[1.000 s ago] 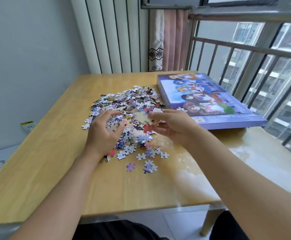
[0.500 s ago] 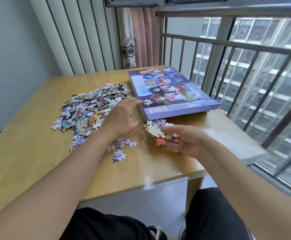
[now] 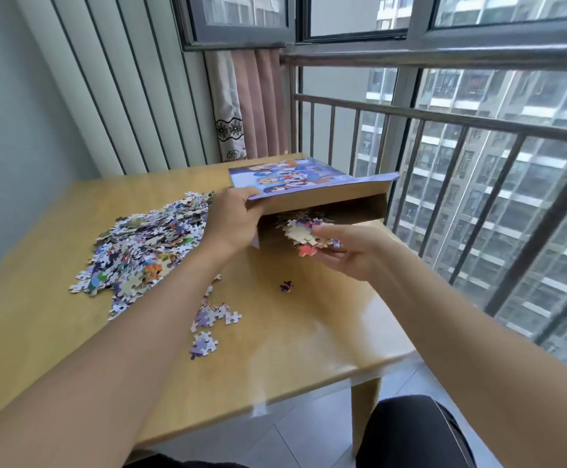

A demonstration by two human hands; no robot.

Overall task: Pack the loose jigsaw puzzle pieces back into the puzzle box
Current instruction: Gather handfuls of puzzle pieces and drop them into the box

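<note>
The purple puzzle box lid (image 3: 295,179), printed with cartoon figures, is tilted up at its near edge; my left hand (image 3: 233,221) grips that near left corner. Under it the brown box interior (image 3: 349,211) shows, with some pieces inside. My right hand (image 3: 346,248), palm up at the box mouth, holds a handful of puzzle pieces (image 3: 304,236). A large pile of loose pieces (image 3: 147,244) lies on the table left of my left arm. Small clusters (image 3: 212,315) lie nearer me, and a single purple piece (image 3: 286,286) sits below my right hand.
The wooden table (image 3: 292,332) ends at its right edge just past the box. A metal railing (image 3: 477,136) and window stand right behind and beside it. A pink curtain (image 3: 258,106) hangs at the back corner. My dark-clothed knee (image 3: 410,430) is below the table corner.
My left hand left the pile, took the lid's corner and lifted it open. My right hand carried its handful up to the box opening. The view swung right.
</note>
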